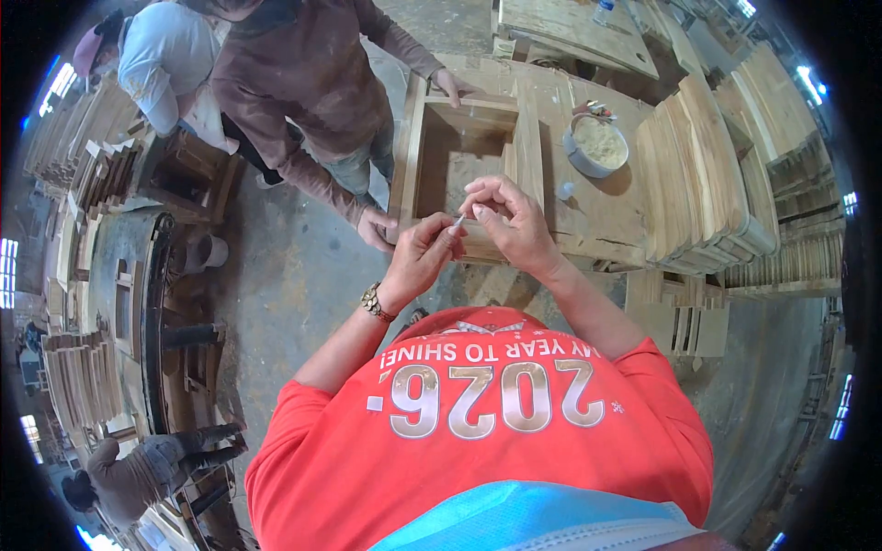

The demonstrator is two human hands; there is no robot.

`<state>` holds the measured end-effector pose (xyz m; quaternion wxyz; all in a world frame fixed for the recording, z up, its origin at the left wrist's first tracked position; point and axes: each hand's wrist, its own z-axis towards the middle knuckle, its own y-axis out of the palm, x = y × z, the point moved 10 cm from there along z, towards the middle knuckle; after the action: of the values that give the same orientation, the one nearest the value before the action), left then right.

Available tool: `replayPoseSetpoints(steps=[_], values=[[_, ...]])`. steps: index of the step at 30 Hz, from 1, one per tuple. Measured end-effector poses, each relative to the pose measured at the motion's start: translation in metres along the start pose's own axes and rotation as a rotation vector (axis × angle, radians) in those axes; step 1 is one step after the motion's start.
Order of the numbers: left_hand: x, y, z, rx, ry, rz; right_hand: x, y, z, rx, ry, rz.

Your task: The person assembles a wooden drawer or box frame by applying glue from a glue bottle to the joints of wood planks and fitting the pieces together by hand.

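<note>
My left hand (423, 260), with a watch (375, 302) on its wrist, pinches a small, thin whitish item (459, 220) at its fingertips. Close on its right, my right hand (511, 225) is curled, its thumb and fingers near the same item; whether they touch it is too small to tell. Both hands are over the near edge of an open wooden frame or box (527, 138) on the workbench (588, 220). A co-worker in a brown top (312, 83) has one hand on the box's far edge and the other at its left near corner.
On the bench stand a tub of pale material (599, 145) and a small whitish item (565, 190). Stacked wooden panels (691, 174) rise at the right. Another person in light blue (170, 60) is at upper left; someone bends over (138, 477) at lower left.
</note>
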<state>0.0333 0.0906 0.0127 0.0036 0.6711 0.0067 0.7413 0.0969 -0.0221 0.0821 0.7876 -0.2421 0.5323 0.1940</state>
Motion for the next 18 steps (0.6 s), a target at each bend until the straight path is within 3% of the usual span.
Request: replayPoseSetpoints(steps=[18], values=[[-0.009,0.006,0.006,0.003,-0.087,-0.002,0.036,-0.019,0.003,0.072,0.160,0.264]])
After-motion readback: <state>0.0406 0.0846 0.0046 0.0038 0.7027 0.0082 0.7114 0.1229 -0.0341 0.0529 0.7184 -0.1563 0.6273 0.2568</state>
